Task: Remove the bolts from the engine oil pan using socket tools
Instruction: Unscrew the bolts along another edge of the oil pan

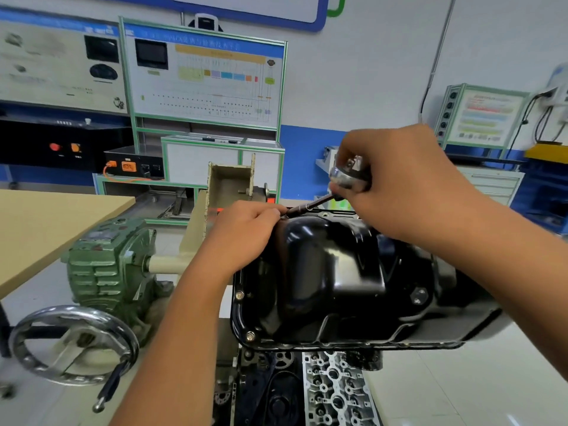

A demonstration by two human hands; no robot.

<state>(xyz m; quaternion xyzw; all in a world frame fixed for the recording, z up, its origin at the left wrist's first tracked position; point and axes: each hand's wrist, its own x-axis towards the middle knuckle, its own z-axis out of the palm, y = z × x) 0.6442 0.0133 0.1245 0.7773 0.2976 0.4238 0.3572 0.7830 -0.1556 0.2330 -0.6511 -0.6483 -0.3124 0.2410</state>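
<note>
Bolts point(239, 295) show along the near-left flange of the black oil pan point(332, 272) — one hex head at mid-edge, a second at the near-left corner. Pan sits inverted on top of the engine, glossy, at centre frame; cylinder head point(335, 392) with valve hardware visible beneath its near edge.

Socket extension point(310, 206) runs as a thin dark shaft, tilted, from upper right down to the pan's far-left rim. Left hand point(242, 232) rests on the pan's far-left corner, fingertips pinching the lower end of the shaft; the socket itself is hidden behind the fingers. Right hand point(399, 182) is curled around the chrome ratchet head point(345, 175) at the shaft's upper end, above the far rim.

Surroundings — green gearbox point(107, 265) just left of the pan, with a chrome handwheel point(72, 345) in front of it. Tan tabletop point(46, 222) at far left. Training panel point(204, 78) with a wiring diagram stands against the back wall; a smaller panel point(485, 113) stands to the right.
</note>
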